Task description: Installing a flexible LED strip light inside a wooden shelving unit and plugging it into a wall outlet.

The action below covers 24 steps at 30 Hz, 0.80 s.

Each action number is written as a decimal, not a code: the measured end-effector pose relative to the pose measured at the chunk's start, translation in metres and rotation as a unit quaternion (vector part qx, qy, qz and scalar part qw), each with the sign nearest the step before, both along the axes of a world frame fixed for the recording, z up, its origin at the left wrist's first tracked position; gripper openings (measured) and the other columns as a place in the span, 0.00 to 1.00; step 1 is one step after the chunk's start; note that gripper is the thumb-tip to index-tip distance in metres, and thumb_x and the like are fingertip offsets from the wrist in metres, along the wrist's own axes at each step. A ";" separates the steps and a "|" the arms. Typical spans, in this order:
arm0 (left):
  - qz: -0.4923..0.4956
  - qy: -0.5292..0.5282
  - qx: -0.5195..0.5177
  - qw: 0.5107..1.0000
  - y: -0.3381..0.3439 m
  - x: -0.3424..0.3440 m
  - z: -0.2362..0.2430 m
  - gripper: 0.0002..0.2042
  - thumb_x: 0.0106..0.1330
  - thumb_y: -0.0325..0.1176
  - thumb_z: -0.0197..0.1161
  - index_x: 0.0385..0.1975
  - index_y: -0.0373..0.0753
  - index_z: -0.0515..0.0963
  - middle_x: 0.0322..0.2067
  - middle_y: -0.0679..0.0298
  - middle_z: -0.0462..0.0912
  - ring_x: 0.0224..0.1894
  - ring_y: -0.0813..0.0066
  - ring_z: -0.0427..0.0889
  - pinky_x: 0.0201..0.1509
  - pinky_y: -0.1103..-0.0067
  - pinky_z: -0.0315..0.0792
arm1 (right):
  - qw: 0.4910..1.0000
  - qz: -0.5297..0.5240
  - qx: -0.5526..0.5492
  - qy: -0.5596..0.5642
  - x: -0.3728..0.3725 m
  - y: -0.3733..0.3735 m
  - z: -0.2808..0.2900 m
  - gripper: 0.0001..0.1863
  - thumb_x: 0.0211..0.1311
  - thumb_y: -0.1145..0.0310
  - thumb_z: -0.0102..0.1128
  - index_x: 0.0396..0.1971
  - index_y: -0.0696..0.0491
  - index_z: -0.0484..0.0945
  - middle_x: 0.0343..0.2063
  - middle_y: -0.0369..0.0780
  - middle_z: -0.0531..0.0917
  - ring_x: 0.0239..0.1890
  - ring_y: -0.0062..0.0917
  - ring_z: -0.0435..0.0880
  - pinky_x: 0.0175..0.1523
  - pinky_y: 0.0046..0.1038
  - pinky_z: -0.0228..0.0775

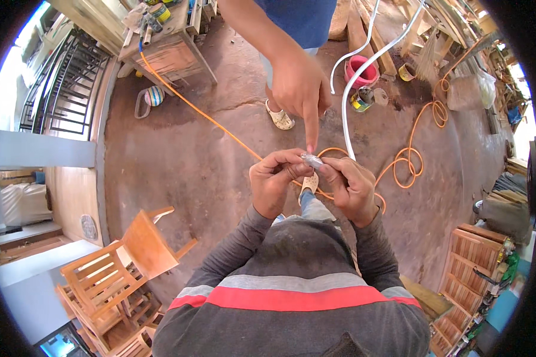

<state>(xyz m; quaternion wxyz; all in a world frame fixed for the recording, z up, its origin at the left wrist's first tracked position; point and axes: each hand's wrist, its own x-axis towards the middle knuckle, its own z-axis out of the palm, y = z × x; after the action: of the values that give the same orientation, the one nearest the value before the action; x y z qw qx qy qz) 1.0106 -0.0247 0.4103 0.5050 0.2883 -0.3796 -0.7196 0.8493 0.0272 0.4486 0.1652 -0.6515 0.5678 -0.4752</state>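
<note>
A small silvery, shiny thing [312,160], perhaps a wrapped packet, is pinched between my two hands in front of my chest; its exact kind is too small to make out. My left hand [271,181] grips its left end with thumb and forefinger. At the other end, the thumb and fingers of my right hand [352,187] close on it. From the far side, another person's hand [296,83] reaches in, its forefinger pointing down at the silvery thing, with the fingertip touching it or very near.
An orange hose [220,126] crosses the floor and coils at the right. A white hose [346,101] hangs down beside my right hand. Wooden chairs [104,279] stand at the near left, a workbench [167,53] at the far left. A pink bucket [363,71] and cans sit far right.
</note>
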 end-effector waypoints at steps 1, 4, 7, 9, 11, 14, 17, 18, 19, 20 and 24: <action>-0.001 0.000 0.000 1.000 0.000 0.001 -0.001 0.05 0.59 0.16 0.62 0.34 0.28 0.78 0.42 0.50 0.81 0.40 0.69 0.83 0.43 0.76 0.81 | 1.000 -0.001 0.000 0.000 0.001 0.001 0.002 0.06 0.59 0.74 0.62 0.36 0.58 0.80 0.24 0.43 0.81 0.23 0.31 0.80 0.29 0.30 0.69; -0.019 0.013 0.070 0.997 0.004 0.002 -0.003 0.05 0.60 0.17 0.61 0.36 0.28 0.78 0.42 0.50 0.81 0.40 0.68 0.83 0.43 0.75 0.81 | 0.999 -0.004 0.032 -0.014 0.002 0.002 0.004 0.06 0.60 0.72 0.62 0.35 0.57 0.80 0.23 0.43 0.80 0.22 0.32 0.79 0.28 0.31 0.68; -0.003 0.020 0.036 0.999 0.005 0.001 -0.008 0.06 0.60 0.17 0.61 0.36 0.28 0.78 0.42 0.50 0.81 0.40 0.67 0.83 0.44 0.75 0.81 | 0.999 -0.005 0.042 -0.011 0.002 0.001 0.001 0.06 0.59 0.72 0.62 0.34 0.57 0.80 0.23 0.44 0.80 0.23 0.33 0.79 0.28 0.31 0.68; -0.003 0.022 0.030 0.999 0.006 0.002 -0.009 0.06 0.60 0.16 0.61 0.36 0.28 0.78 0.44 0.50 0.80 0.40 0.67 0.83 0.45 0.74 0.81 | 0.999 -0.004 0.040 0.002 0.003 0.001 0.003 0.06 0.60 0.71 0.62 0.34 0.57 0.80 0.23 0.44 0.80 0.23 0.33 0.79 0.29 0.31 0.68; -0.005 0.025 0.014 1.000 0.007 0.005 -0.010 0.06 0.60 0.16 0.61 0.36 0.29 0.78 0.44 0.50 0.80 0.40 0.67 0.83 0.45 0.74 0.81 | 0.999 -0.006 0.030 0.013 0.006 0.002 0.005 0.06 0.60 0.71 0.62 0.34 0.58 0.80 0.23 0.44 0.80 0.24 0.33 0.79 0.29 0.31 0.68; 0.007 -0.011 -0.050 0.999 0.002 0.004 -0.008 0.06 0.59 0.16 0.61 0.35 0.30 0.79 0.45 0.50 0.79 0.41 0.68 0.82 0.45 0.76 0.81 | 0.999 -0.014 0.011 0.035 0.006 -0.001 0.006 0.07 0.59 0.72 0.62 0.34 0.58 0.79 0.24 0.44 0.80 0.24 0.34 0.79 0.29 0.32 0.69; 0.024 -0.067 -0.111 0.991 0.000 0.003 -0.006 0.05 0.59 0.17 0.62 0.33 0.30 0.79 0.45 0.52 0.79 0.42 0.70 0.82 0.44 0.78 0.79 | 0.997 -0.023 -0.017 0.065 0.005 -0.005 0.004 0.07 0.58 0.72 0.62 0.34 0.59 0.79 0.25 0.44 0.81 0.25 0.35 0.79 0.30 0.33 0.69; 0.025 -0.087 -0.119 0.989 0.000 0.003 -0.006 0.04 0.58 0.17 0.63 0.32 0.30 0.80 0.45 0.53 0.79 0.42 0.71 0.81 0.43 0.80 0.78 | 0.996 -0.028 -0.032 0.083 0.004 -0.005 0.003 0.07 0.58 0.73 0.63 0.34 0.59 0.79 0.26 0.44 0.81 0.26 0.35 0.79 0.30 0.33 0.69; 0.024 -0.086 -0.119 0.989 -0.001 0.003 -0.004 0.04 0.58 0.17 0.63 0.32 0.30 0.80 0.45 0.53 0.79 0.42 0.71 0.81 0.43 0.80 0.78 | 0.996 -0.029 -0.032 0.084 0.004 -0.006 0.003 0.07 0.58 0.73 0.63 0.34 0.59 0.79 0.26 0.44 0.81 0.26 0.35 0.79 0.30 0.33 0.69; 0.030 -0.104 -0.140 0.984 -0.002 0.003 -0.002 0.04 0.58 0.17 0.63 0.31 0.30 0.80 0.45 0.53 0.79 0.42 0.72 0.81 0.43 0.80 0.77 | 0.995 -0.030 -0.029 0.089 0.004 -0.007 0.004 0.07 0.57 0.73 0.63 0.34 0.59 0.79 0.26 0.44 0.81 0.27 0.36 0.79 0.30 0.33 0.70; 0.032 -0.150 -0.177 0.972 -0.005 0.006 0.002 0.03 0.58 0.16 0.62 0.30 0.31 0.80 0.45 0.54 0.79 0.42 0.72 0.81 0.44 0.80 0.76 | 0.992 -0.036 -0.039 0.117 0.003 -0.010 0.004 0.07 0.55 0.75 0.64 0.34 0.58 0.78 0.27 0.43 0.81 0.28 0.36 0.79 0.32 0.34 0.70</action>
<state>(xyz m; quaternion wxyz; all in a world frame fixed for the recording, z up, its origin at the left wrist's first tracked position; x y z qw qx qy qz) 1.0162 -0.0299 0.4123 0.5077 0.3111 -0.5631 -0.5730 0.8526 0.0171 0.4525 0.0545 -0.6877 0.5876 -0.4230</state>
